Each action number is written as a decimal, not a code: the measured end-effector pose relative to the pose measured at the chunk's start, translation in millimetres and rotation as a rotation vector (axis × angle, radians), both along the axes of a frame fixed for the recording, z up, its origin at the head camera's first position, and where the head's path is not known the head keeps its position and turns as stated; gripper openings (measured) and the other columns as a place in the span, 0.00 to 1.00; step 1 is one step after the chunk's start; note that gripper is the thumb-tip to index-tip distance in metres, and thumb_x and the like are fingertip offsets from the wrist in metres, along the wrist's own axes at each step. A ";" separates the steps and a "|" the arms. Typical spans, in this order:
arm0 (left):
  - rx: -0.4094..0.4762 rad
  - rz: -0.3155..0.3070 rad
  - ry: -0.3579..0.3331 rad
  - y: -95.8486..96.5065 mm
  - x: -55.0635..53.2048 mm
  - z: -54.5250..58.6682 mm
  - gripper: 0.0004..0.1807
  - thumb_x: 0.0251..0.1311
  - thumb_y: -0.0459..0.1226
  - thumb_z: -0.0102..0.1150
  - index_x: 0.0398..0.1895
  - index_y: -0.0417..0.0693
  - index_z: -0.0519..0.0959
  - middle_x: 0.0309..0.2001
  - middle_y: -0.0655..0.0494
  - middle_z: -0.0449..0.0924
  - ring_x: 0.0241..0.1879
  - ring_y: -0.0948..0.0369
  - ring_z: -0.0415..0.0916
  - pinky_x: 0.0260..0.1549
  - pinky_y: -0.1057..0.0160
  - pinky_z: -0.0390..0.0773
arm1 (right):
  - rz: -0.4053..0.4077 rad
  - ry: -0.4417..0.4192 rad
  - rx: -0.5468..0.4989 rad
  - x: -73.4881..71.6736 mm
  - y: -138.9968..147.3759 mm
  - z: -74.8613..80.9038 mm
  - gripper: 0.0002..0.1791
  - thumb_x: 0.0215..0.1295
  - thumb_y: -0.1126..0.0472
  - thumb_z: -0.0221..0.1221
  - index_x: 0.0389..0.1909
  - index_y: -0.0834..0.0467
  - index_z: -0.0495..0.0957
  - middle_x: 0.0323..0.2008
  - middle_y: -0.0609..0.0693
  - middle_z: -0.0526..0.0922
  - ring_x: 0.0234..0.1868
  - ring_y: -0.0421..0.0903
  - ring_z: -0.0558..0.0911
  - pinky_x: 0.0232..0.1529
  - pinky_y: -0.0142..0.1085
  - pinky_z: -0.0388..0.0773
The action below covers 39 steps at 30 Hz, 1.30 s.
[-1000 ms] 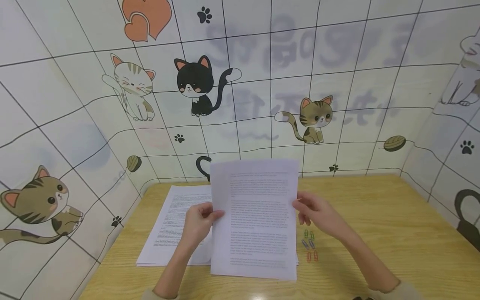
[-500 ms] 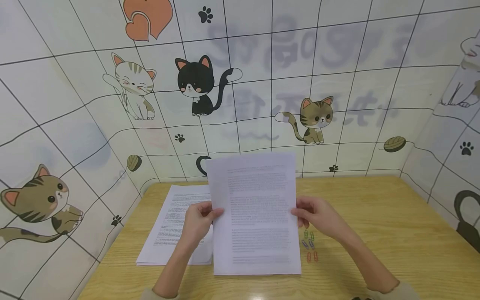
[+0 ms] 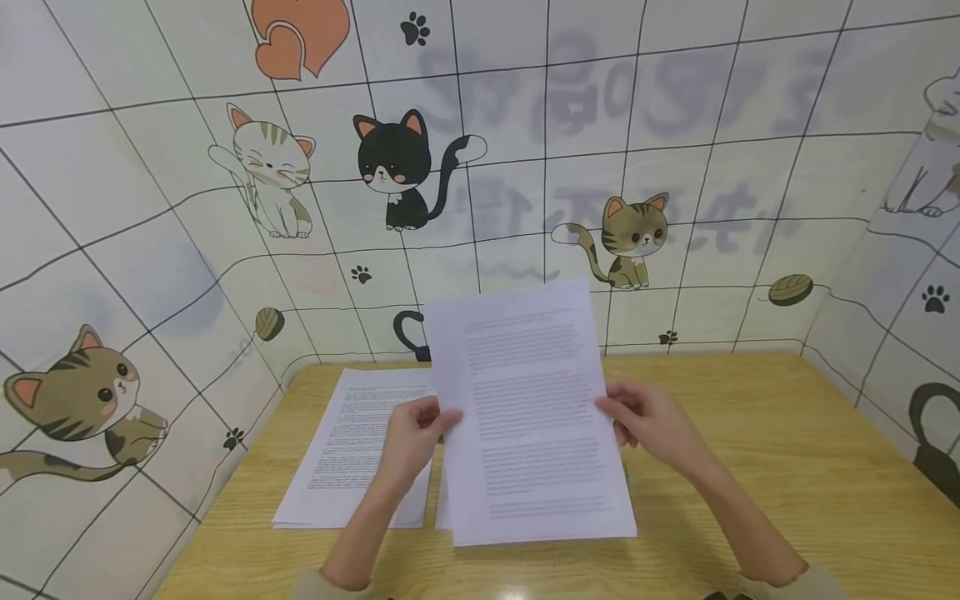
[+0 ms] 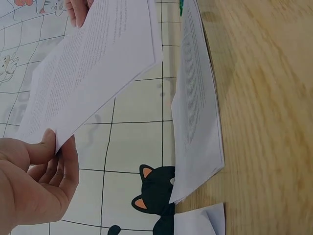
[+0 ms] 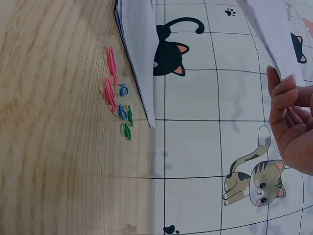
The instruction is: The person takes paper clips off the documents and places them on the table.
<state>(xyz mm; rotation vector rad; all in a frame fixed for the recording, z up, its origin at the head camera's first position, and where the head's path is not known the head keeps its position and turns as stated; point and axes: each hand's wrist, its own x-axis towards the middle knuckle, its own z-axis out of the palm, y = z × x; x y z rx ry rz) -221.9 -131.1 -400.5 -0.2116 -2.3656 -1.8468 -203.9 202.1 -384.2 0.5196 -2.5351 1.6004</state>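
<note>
In the head view, several printed sheets of paper (image 3: 536,417) are held up over the table, leaning a little to the left at the top. My left hand (image 3: 414,437) pinches their left edge, thumb in front. At the right edge my right hand (image 3: 660,425) pinches them between thumb and fingers. The left wrist view shows the thumb (image 4: 48,142) on the paper's face and the fingers behind. Under the held sheets lies another printed stack (image 4: 199,112), mostly hidden from the head view.
A second stack of printed paper (image 3: 360,442) lies on the table's left side. Several pink (image 5: 110,93), blue and green paper clips (image 5: 127,131) lie on the wooden table (image 3: 757,467), right of the lower stack. A cat-patterned wall covering (image 3: 510,242) stands behind.
The held sheets have risen slightly and tilted, their lower edge swinging right over the clips in the head view. My right hand has shifted from loosely touching the edge to pinching it.
</note>
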 end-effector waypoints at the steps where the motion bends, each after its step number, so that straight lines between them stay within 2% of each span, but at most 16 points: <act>1: 0.013 -0.012 0.001 1.6 -0.2 0.1 0.09 0.63 0.32 0.67 0.43 0.34 0.85 0.32 0.48 0.85 0.30 0.60 0.77 0.30 0.67 0.79 | -0.020 0.008 0.002 0.1 0.7 0.7 0.10 0.72 0.63 0.60 0.46 0.67 0.80 0.23 0.52 0.78 0.20 0.42 0.74 0.19 0.31 0.70; 7: 0.072 -0.087 0.005 11.7 -3.7 -0.5 0.10 0.63 0.31 0.67 0.45 0.33 0.85 0.35 0.46 0.86 0.30 0.59 0.80 0.30 0.67 0.81 | -0.104 0.037 0.034 -0.3 8.9 3.8 0.11 0.73 0.63 0.60 0.48 0.68 0.80 0.26 0.53 0.80 0.21 0.41 0.74 0.21 0.30 0.71; 14: 0.053 -0.121 0.039 22.7 -6.8 -1.2 0.06 0.64 0.30 0.66 0.32 0.33 0.81 0.28 0.48 0.82 0.26 0.60 0.77 0.29 0.66 0.82 | -0.159 0.061 0.090 -1.0 22.9 6.7 0.12 0.73 0.62 0.59 0.48 0.68 0.79 0.28 0.54 0.81 0.23 0.43 0.76 0.23 0.31 0.75; 22: 0.049 -0.176 0.046 41.0 -8.7 -2.9 0.06 0.63 0.28 0.66 0.39 0.31 0.83 0.32 0.44 0.85 0.26 0.59 0.78 0.31 0.61 0.84 | -0.175 0.081 0.100 -3.1 47.0 9.6 0.13 0.74 0.63 0.58 0.48 0.71 0.78 0.27 0.54 0.81 0.22 0.40 0.75 0.23 0.30 0.73; 28: 0.047 -0.187 0.030 61.8 -15.6 -5.0 0.06 0.62 0.29 0.68 0.38 0.32 0.84 0.28 0.47 0.84 0.23 0.62 0.79 0.30 0.64 0.84 | -0.202 0.081 0.150 -7.9 69.9 7.4 0.14 0.74 0.62 0.59 0.49 0.71 0.79 0.27 0.53 0.80 0.23 0.39 0.74 0.23 0.30 0.72; 33: 0.012 -0.177 0.025 81.8 -20.8 -5.7 0.06 0.61 0.31 0.69 0.35 0.34 0.85 0.24 0.51 0.83 0.21 0.63 0.79 0.28 0.66 0.83 | -0.261 0.069 0.226 -9.7 87.5 6.9 0.18 0.75 0.58 0.59 0.51 0.71 0.78 0.30 0.54 0.83 0.24 0.40 0.77 0.25 0.31 0.76; 39: 0.043 -0.175 0.023 107.6 -25.9 -8.3 0.06 0.59 0.31 0.71 0.33 0.34 0.85 0.23 0.49 0.84 0.19 0.63 0.79 0.26 0.64 0.83 | -0.335 0.043 0.276 -9.4 107.1 7.0 0.22 0.74 0.53 0.60 0.50 0.71 0.78 0.31 0.55 0.84 0.25 0.41 0.78 0.26 0.32 0.78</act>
